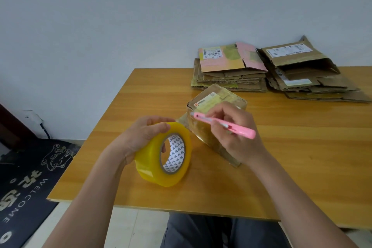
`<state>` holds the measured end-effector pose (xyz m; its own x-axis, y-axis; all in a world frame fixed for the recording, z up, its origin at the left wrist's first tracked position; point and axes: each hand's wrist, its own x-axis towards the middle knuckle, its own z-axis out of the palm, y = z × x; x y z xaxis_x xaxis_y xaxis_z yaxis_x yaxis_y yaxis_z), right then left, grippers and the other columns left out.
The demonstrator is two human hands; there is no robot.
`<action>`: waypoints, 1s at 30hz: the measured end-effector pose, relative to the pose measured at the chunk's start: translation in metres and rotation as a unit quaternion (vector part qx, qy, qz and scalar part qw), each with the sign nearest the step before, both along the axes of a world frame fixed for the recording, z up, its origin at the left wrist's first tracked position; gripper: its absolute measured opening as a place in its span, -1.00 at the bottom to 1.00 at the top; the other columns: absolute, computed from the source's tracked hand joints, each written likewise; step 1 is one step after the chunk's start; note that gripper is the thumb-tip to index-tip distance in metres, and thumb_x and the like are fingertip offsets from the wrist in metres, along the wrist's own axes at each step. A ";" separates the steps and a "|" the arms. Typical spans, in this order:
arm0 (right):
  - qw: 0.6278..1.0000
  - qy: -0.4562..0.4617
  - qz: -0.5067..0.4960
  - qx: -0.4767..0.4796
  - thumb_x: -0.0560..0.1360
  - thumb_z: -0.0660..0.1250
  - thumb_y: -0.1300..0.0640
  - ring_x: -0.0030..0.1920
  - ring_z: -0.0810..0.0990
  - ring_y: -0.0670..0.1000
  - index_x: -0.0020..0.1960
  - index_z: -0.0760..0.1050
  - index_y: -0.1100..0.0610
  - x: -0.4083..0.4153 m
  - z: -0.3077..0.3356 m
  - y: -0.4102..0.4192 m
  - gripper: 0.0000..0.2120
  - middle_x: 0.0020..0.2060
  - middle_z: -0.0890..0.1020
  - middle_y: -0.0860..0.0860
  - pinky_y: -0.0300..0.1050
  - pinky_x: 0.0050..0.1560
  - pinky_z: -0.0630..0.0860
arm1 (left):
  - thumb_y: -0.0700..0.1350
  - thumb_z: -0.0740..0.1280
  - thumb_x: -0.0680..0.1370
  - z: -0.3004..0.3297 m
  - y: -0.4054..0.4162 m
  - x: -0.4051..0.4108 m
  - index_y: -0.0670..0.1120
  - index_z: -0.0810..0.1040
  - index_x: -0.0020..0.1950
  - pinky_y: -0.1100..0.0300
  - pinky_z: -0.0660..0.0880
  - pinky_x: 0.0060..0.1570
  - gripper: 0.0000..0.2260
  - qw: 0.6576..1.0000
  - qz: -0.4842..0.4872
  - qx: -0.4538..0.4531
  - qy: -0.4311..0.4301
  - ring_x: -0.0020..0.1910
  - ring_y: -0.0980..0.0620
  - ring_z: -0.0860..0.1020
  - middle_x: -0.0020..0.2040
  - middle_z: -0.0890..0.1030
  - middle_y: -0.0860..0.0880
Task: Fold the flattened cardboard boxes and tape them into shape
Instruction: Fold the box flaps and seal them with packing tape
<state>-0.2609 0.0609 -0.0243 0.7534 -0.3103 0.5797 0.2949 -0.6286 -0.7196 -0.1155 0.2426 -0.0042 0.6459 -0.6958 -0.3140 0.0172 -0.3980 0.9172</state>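
Note:
A small folded cardboard box (216, 99), wrapped in shiny clear tape, stands on the wooden table (302, 147) in the middle. My left hand (138, 137) grips a big yellow roll of packing tape (164, 155), a finger through its core, just left of the box. A strip of tape runs from the roll's top to the box's near left corner. My right hand (235, 137) holds a pink utility knife (225, 125), its tip at that corner by the stretched tape.
Two piles of flattened cardboard boxes lie at the table's far edge by the wall: a pink-topped pile (229, 70) and a brown pile (310, 74) to its right. A dark welcome mat (30, 183) covers the floor at left. My knees show under the table's near edge.

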 end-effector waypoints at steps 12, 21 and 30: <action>0.919 0.180 -0.337 -0.095 0.47 0.37 0.35 -0.02 0.40 -0.10 0.23 0.48 0.11 -0.081 -0.056 -0.052 -0.63 0.04 0.54 0.00 -0.34 -0.14 0.31 | -0.05 0.42 0.52 0.007 -0.029 -0.030 0.11 0.60 0.19 0.03 0.65 -0.19 -0.75 0.992 -0.044 0.071 -0.098 -0.26 -0.06 0.70 -0.08 0.70 -0.08; 0.863 0.351 -0.344 -0.115 0.49 0.27 0.34 0.25 0.35 0.11 0.39 0.46 0.17 -0.092 -0.078 -0.066 -0.54 0.19 0.45 0.11 -0.07 0.19 0.43 | -0.03 0.41 0.52 0.005 -0.026 -0.029 0.14 0.61 0.16 -0.02 0.65 -0.13 -0.78 0.992 -0.016 0.075 -0.101 -0.22 -0.08 0.70 -0.07 0.70 -0.08; 0.973 0.004 -0.202 -0.113 0.54 0.26 0.27 -0.11 0.57 -0.08 0.14 0.56 0.22 -0.047 0.010 0.006 -0.78 -0.08 0.59 0.02 -0.25 -0.12 0.56 | -0.11 0.41 0.54 0.007 -0.008 -0.028 0.11 0.62 0.16 0.12 0.57 -0.28 -0.78 0.991 -0.006 0.050 -0.122 -0.30 0.06 0.65 -0.01 0.67 -0.05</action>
